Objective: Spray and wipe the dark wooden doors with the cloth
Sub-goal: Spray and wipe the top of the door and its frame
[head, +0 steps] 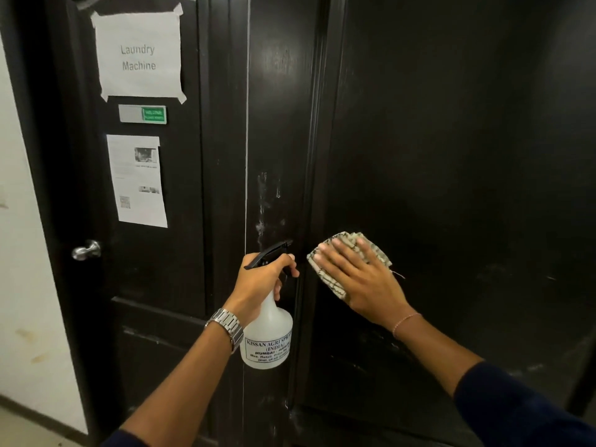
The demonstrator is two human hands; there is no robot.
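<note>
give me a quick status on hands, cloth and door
Left hand grips white spray bottle. Right hand presses patterned cloth flat on dark wooden door. Nothing blocking.

The dark wooden doors (451,156) stand closed side by side, almost black, with pale streaks and spots near the middle frame. A folded cloth (325,279), beige with a dark check pattern, lies flat against the right door, at middle height. The spray bottle (269,337) is white translucent plastic with a black trigger head and a printed label; it hangs upright before the frame between the doors.
</note>
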